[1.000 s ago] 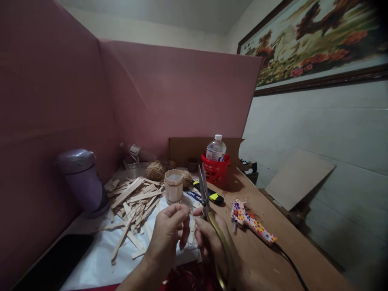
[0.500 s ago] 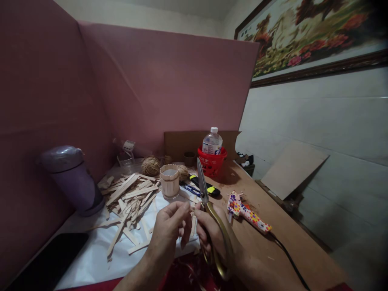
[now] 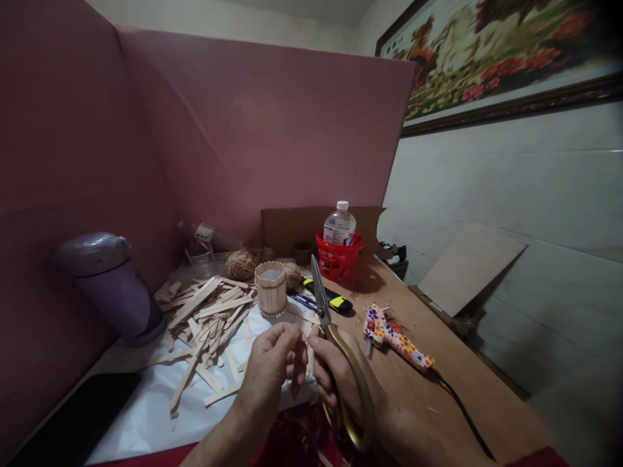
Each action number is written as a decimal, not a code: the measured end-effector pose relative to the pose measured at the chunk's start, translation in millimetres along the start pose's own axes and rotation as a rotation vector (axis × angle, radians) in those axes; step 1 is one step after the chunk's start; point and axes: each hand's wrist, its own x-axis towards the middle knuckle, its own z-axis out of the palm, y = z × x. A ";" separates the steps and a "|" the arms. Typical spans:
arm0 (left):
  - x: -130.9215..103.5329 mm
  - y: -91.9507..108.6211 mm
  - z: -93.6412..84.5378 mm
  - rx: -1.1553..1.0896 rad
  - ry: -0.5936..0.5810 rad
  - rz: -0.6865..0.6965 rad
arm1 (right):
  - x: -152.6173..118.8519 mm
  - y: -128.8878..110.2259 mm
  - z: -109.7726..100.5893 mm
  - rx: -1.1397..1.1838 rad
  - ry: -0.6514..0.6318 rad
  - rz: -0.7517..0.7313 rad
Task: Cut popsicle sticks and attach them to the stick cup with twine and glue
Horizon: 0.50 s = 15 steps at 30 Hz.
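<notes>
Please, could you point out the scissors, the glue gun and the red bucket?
Scissors [image 3: 324, 316], head view: at the pivot.
Glue gun [image 3: 396, 342], head view: on its flowered grip.
Red bucket [image 3: 338, 263], head view: on its wall.

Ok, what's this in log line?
left hand: beside right, hold unclear; right hand: gripping gold-handled metal scissors; pale round wooden cup: standing beyond

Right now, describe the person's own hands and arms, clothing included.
The left hand and right hand are gloveless, with no watch or bracelet visible. Both forearms look bare; dark red cloth, probably a sleeve, shows beside the right one.
</notes>
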 end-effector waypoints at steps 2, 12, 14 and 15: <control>-0.2 -1.3 -0.7 0.038 -0.016 0.026 | 0.4 -1.1 0.4 -0.008 0.006 -0.001; 18.5 3.0 -23.1 0.308 0.194 0.275 | 7.9 -9.9 -0.6 0.126 0.239 -0.005; 27.1 2.0 -32.1 0.433 0.254 0.294 | 8.9 -13.8 -2.5 0.152 0.308 -0.040; 30.7 1.2 -36.0 0.461 0.275 0.296 | 9.4 -15.4 -3.6 0.149 0.334 -0.051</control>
